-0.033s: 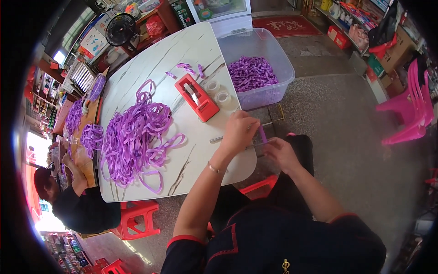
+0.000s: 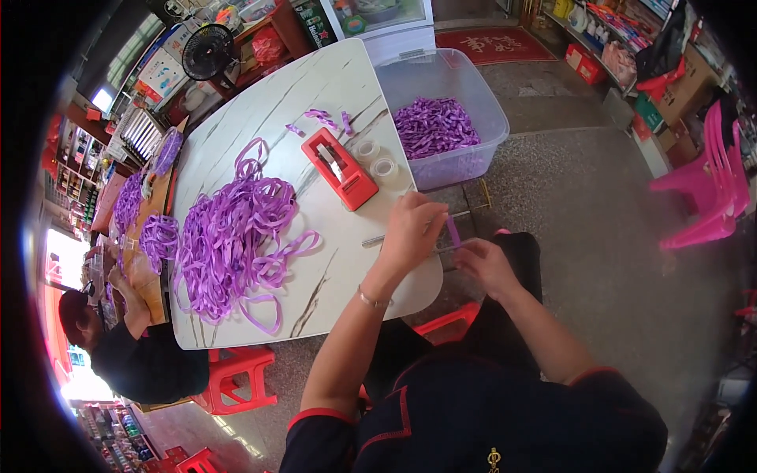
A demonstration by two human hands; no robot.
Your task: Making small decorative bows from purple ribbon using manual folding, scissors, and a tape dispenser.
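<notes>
Beyond the table's right edge, a short purple ribbon strip (image 2: 453, 232) stretches between my two hands. My left hand (image 2: 412, 227) pinches its upper end, and my right hand (image 2: 484, 263) closes on its lower end. Thin metal rods (image 2: 372, 242) lie under and beside my left hand and jut past the edge. A big tangled pile of purple ribbon (image 2: 233, 244) covers the left part of the white marbled table (image 2: 335, 292). Above my left hand sits a red tape dispenser (image 2: 341, 169), with two clear tape rolls (image 2: 384, 167) beside it. Several small ribbon pieces (image 2: 322, 117) lie farther back.
A translucent plastic bin (image 2: 495, 150) with many folded purple ribbon pieces (image 2: 438, 126) stands against the table's right side. At the left, another person (image 2: 150, 355) works by more ribbon bundles (image 2: 159, 236). Pink chairs (image 2: 714, 185) stand at right; a red stool (image 2: 240, 378) is at lower left.
</notes>
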